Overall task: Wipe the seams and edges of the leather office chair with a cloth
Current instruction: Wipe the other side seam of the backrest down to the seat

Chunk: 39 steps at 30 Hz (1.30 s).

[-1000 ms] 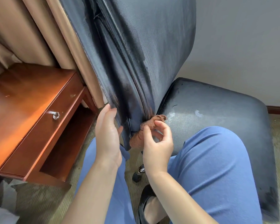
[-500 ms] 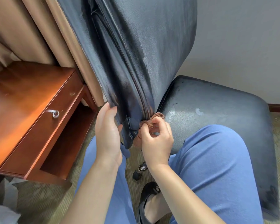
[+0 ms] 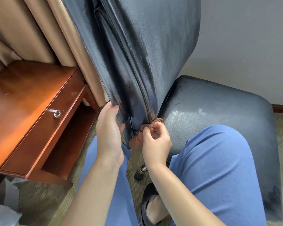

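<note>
The dark leather chair's backrest (image 3: 150,46) stands close in front of me, side edge toward me, with a seam running down it. Its seat (image 3: 219,110) spreads to the right, worn with pale scuffs. My right hand (image 3: 155,142) pinches a brown cloth (image 3: 147,132) and presses it into the bottom of the backrest seam where it meets the seat. My left hand (image 3: 109,132) grips the backrest's lower left edge, fingers wrapped behind it. Part of the cloth hangs below the backrest.
A reddish wooden desk (image 3: 23,108) with a ring-pull drawer stands at the left. Beige curtains (image 3: 31,30) hang behind it. My knees in blue trousers (image 3: 219,168) are under the seat edge, a black shoe (image 3: 147,207) and a chair caster (image 3: 140,173) on the carpet.
My right hand pushed the cloth slightly up and in against the seam base, then held there. The left hand closed a little more around the backrest edge.
</note>
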Each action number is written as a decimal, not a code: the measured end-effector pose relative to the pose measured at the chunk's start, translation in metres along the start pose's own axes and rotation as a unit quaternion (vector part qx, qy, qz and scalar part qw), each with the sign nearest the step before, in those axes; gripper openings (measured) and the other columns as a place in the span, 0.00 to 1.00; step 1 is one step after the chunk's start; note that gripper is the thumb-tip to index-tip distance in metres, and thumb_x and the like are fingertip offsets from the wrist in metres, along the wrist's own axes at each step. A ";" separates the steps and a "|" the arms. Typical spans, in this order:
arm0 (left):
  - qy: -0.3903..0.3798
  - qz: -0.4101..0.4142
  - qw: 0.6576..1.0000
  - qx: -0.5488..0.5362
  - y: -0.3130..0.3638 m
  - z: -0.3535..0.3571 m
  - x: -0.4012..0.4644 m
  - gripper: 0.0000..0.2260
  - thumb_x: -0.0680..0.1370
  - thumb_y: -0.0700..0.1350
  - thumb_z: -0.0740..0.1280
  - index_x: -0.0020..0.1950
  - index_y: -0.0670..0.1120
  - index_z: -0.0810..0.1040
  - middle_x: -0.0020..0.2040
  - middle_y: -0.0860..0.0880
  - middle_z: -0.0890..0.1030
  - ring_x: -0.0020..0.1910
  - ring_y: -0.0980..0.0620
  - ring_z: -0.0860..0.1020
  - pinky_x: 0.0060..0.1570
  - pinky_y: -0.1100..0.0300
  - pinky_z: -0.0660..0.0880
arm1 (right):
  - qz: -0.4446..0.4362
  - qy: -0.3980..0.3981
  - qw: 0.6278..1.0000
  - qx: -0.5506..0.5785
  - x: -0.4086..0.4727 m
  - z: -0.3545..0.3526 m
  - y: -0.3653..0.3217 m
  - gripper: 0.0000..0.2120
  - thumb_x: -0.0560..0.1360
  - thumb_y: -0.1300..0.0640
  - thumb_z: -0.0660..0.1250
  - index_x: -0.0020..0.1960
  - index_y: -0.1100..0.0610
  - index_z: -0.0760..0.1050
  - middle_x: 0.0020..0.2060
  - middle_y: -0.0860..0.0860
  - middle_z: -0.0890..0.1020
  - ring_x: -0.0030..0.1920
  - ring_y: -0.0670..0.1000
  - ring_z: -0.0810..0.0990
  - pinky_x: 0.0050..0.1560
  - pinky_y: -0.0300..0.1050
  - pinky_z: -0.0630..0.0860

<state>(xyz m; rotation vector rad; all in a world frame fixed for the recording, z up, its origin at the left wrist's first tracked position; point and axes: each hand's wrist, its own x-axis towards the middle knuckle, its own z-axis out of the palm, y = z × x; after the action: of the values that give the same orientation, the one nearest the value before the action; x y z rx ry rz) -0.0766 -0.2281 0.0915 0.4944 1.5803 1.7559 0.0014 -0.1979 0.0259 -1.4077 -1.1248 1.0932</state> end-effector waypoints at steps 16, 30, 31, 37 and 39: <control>0.002 -0.005 1.000 -0.012 0.002 -0.002 -0.001 0.15 0.80 0.46 0.59 0.65 0.51 0.76 0.65 0.50 0.78 0.66 0.55 0.73 0.58 0.57 0.71 | 0.160 -0.036 0.986 0.017 -0.001 0.031 0.026 0.08 0.72 0.57 0.70 0.44 0.52 0.71 0.37 0.43 0.77 0.41 0.49 0.78 0.43 0.42 0.74; 0.001 -0.017 1.000 -0.014 0.004 -0.004 -0.004 0.15 0.80 0.47 0.59 0.66 0.51 0.76 0.63 0.52 0.79 0.64 0.58 0.74 0.61 0.55 0.72 | 0.132 0.030 0.989 0.065 -0.002 0.018 0.005 0.08 0.71 0.62 0.68 0.48 0.52 0.74 0.39 0.42 0.77 0.44 0.45 0.77 0.47 0.34 0.69; 0.001 -0.017 1.000 -0.016 0.004 -0.004 -0.004 0.15 0.80 0.47 0.59 0.65 0.50 0.77 0.63 0.52 0.79 0.64 0.57 0.75 0.61 0.55 0.72 | 0.124 0.035 0.989 0.072 -0.002 0.016 0.003 0.08 0.71 0.62 0.68 0.46 0.51 0.74 0.39 0.42 0.78 0.45 0.46 0.78 0.48 0.36 0.70; 0.001 -0.022 0.999 -0.024 0.006 -0.003 -0.005 0.15 0.80 0.48 0.59 0.65 0.50 0.77 0.63 0.51 0.79 0.64 0.56 0.75 0.60 0.54 0.72 | 0.055 0.052 0.991 0.111 -0.004 0.005 -0.017 0.11 0.71 0.64 0.68 0.42 0.48 0.74 0.39 0.45 0.80 0.40 0.42 0.78 0.48 0.35 0.74; -0.002 -0.016 1.000 -0.020 0.006 -0.002 -0.007 0.15 0.80 0.47 0.59 0.64 0.50 0.78 0.63 0.51 0.79 0.63 0.56 0.75 0.62 0.53 0.72 | 0.028 0.053 0.990 0.127 -0.006 0.002 -0.026 0.11 0.71 0.64 0.69 0.42 0.49 0.74 0.39 0.45 0.80 0.39 0.41 0.77 0.46 0.33 0.73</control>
<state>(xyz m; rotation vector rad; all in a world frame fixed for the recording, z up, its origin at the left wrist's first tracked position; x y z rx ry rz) -0.0752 -0.2347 0.0978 0.4502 1.5390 1.7572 -0.0039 -0.2011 0.0514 -1.2862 -0.8422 1.1439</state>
